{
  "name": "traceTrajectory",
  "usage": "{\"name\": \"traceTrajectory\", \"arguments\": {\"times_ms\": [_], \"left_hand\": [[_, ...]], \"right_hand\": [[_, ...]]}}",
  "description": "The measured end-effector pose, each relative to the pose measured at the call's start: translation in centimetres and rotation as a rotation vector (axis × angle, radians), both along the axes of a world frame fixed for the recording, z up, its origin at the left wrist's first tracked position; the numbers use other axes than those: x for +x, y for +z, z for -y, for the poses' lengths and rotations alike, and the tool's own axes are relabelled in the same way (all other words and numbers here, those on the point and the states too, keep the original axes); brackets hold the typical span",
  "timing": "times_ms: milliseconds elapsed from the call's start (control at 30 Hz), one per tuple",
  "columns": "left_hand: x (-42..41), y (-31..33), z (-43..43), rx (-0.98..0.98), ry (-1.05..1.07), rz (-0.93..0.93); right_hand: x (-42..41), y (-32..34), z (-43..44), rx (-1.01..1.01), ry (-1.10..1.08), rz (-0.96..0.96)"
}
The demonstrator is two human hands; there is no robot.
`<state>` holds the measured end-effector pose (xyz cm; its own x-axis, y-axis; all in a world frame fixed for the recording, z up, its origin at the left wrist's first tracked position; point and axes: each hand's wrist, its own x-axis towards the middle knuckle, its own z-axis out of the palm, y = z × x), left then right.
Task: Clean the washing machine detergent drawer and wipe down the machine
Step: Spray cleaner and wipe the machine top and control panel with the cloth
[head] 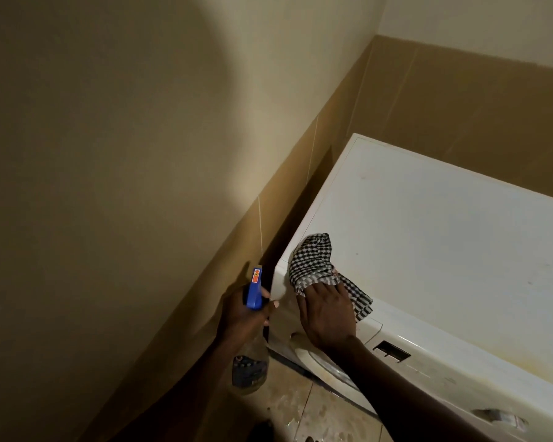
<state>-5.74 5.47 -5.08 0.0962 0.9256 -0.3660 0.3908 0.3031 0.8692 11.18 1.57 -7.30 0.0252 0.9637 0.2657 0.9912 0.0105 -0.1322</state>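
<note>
Two things fill my hands. My left grip [246, 311] is curled round the neck of a spray bottle [249, 368], just under its blue trigger [254, 290], and holds it upright beside the left front corner of the machine [428, 250]. My right grip [328, 317] lies flat with straight fingers, pressing a checked cloth [313, 260] onto that corner, where the top meets the front panel.

I judge the cloth soft, limp and light. It will bunch and slide under a push, so a spread palm suits wiping, and a pinch at the humped far end suits lifting it. It is black-and-white check and crumpled. One fold is raised beyond my fingertips, and a tail trails to the right of my hand over the front edge.

The bottle is clear plastic and seems to hold little liquid, so it is likely light and thin-walled. The neck is the place to hold it, with a finger free for the trigger.

The machine is rigid and heavy — I expect it to stay put under wiping. Its smooth white top is dulled by faint smudges, with yellowish staining along the front edge to the right. The drawer should sit at the left of the front panel, about under my right wrist — I cannot make it out.
</note>
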Motion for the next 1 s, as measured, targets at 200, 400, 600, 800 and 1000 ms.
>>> {"name": "traceTrajectory", "arguments": {"times_ms": [200, 400, 600, 800, 1000], "left_hand": [[-0.6, 0.1, -0.5, -0.011, -0.001, -0.012], [-0.4, 0.0, -0.1, -0.010, 0.010, -0.012], [0.4, 0.0, -0.2, -0.008, -0.056, -0.004], [0.3, -0.1, -0.1, -0.024, -0.065, -0.020], [0.0, 0.3, 0.0, -0.022, -0.053, -0.038]], "right_hand": [[-2.7, 0.9, -4.4, -0.051, 0.065, -0.055], [-1.3, 1.7, -3.2, 0.003, 0.186, -0.245], [2.1, 2.3, 0.0, 0.111, 0.026, -0.398], [3.1, -1.0, 6.9, 0.035, -0.226, -0.159], [-0.8, -0.4, 0.8, -0.013, -0.061, -0.133]]}}
